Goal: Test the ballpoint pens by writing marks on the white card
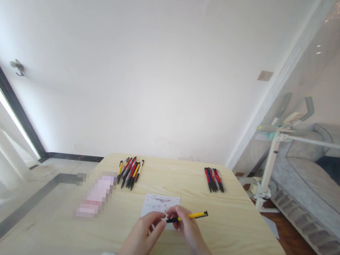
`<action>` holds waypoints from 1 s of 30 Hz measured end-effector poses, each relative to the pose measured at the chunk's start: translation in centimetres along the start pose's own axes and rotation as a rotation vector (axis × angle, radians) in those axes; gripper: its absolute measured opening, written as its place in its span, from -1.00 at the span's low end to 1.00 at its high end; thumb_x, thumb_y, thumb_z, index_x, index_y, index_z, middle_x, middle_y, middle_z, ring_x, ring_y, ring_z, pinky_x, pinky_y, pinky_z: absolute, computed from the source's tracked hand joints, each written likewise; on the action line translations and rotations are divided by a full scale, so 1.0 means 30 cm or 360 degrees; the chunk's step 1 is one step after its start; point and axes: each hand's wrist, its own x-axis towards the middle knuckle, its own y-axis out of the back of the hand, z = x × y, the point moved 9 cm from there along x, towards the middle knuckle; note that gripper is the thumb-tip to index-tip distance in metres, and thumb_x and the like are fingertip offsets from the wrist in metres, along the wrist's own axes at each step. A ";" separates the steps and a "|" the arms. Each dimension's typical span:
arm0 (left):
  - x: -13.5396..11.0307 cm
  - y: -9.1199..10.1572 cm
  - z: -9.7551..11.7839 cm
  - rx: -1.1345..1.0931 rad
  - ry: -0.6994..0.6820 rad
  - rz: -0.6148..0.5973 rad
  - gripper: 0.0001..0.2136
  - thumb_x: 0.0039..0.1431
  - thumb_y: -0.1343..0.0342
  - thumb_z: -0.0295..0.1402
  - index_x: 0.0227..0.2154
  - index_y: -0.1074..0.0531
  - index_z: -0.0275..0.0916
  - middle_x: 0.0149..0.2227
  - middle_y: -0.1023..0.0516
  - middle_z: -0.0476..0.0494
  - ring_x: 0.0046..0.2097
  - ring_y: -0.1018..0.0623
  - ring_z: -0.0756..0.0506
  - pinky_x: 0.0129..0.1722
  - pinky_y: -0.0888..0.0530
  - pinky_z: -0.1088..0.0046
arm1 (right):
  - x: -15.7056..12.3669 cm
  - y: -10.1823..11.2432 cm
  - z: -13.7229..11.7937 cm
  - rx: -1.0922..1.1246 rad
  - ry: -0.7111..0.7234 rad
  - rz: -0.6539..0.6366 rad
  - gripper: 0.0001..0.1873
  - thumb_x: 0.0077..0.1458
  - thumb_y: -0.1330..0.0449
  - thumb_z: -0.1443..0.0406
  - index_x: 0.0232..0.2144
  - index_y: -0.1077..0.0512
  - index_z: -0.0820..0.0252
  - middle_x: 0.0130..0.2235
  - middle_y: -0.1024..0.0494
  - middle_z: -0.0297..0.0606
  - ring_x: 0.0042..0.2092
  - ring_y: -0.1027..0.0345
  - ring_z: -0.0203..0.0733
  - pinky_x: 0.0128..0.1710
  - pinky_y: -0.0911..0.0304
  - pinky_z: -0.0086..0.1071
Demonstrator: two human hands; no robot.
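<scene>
Head view: which item is being held, and where?

The right hand [188, 227] is pinching the barrel of a yellow-and-black pen [198, 215]. The left hand [145, 226] is curving its fingers and thumb around the dark tip; whether they are gripping it cannot be told.

How should it be handling?

Probably light, stiff and smooth, perhaps slightly slippery, hardly fragile. Mid-barrel is likely offering the surest hold.

What about surface and room?

A pale wood-grain table [237, 237] is supporting a marked paper [153, 201] beneath both hands. Left-hand pens [134, 174] are lying beyond and left of the hands, right-hand pens [212, 179] beyond and right. Ahead, a white wall [164, 69] is rising; an exercise machine [269, 167] and grey sofa [301, 175] are standing far right of them.
</scene>
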 end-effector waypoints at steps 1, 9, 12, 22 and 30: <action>0.004 0.027 -0.013 0.0075 -0.0032 0.0090 -0.79 0.09 0.03 -0.27 -0.27 -0.43 -0.19 -0.36 -0.52 -0.12 -0.34 -0.45 -0.09 -0.32 -0.35 0.44 | 0.005 0.022 0.007 0.0152 0.0002 0.0075 -0.66 0.09 0.01 0.17 -0.48 -0.45 0.24 -0.52 -0.37 -0.33 -0.57 -0.14 -0.37 -0.60 -0.03 -0.49; 0.005 0.054 -0.132 0.1102 -0.0408 0.0420 -0.66 0.07 0.02 -0.28 -0.07 -0.31 -0.20 -0.01 -0.38 -0.20 0.06 -0.28 -0.22 0.00 -0.25 0.14 | 0.033 0.111 -0.011 0.0398 0.0121 0.0302 -0.85 0.01 -0.14 0.22 -0.40 -0.37 0.19 -0.39 -0.42 -0.29 -0.43 -0.32 -0.25 -0.40 -0.23 -0.35; -0.002 0.025 -0.163 0.1360 -0.0423 0.0446 -0.58 0.06 0.02 -0.24 0.00 -0.24 -0.26 0.04 -0.34 -0.23 0.09 -0.26 -0.24 0.02 -0.24 0.12 | 0.040 0.137 -0.023 0.0211 0.0172 0.0460 -0.86 -0.03 -0.18 0.24 -0.43 -0.34 0.19 -0.43 -0.42 -0.33 -0.43 -0.32 -0.28 -0.37 -0.24 -0.36; -0.022 0.047 -0.167 0.1530 -0.0314 0.0630 -0.56 0.08 0.05 -0.25 0.00 -0.22 -0.36 0.03 -0.34 -0.31 0.12 -0.21 -0.27 0.05 -0.19 0.10 | 0.075 0.133 0.025 -0.0084 0.0138 0.0568 -0.78 -0.04 -0.15 0.16 -0.39 -0.33 0.20 -0.53 -0.37 -0.39 -0.62 -0.21 -0.38 -0.65 -0.11 -0.50; -0.026 0.055 -0.142 0.1422 -0.0327 0.0597 -0.78 0.05 0.02 -0.31 -0.24 -0.36 -0.26 -0.07 -0.39 -0.27 0.05 -0.29 -0.26 0.01 -0.23 0.09 | 0.071 0.125 0.040 -0.0173 0.0105 0.0506 -0.77 -0.08 -0.18 0.17 -0.53 -0.38 0.25 -0.59 -0.36 -0.38 -0.64 -0.19 -0.38 -0.68 -0.09 -0.51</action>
